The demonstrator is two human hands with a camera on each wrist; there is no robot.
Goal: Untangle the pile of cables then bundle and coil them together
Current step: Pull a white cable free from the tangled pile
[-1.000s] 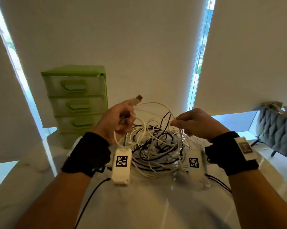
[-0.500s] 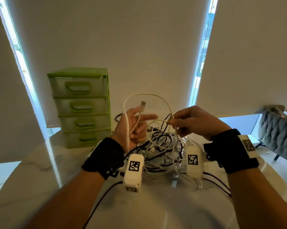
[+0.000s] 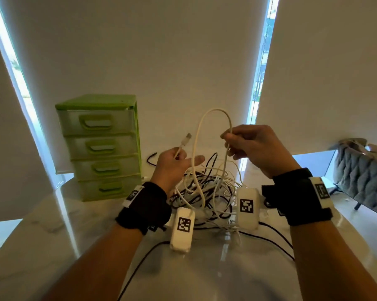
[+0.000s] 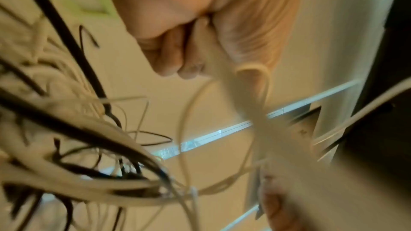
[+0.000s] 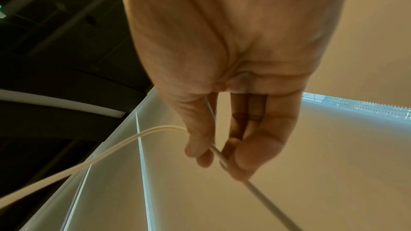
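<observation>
A white cable was pinched by the right hand, its loop arched high above the table. The plug end was gripped in the curled fingers of the left hand. Below and between both hands, the tangled pile of cables was left on the tabletop, right of a green drawer unit.

Green drawer unit on marble table, grey chair.
</observation>
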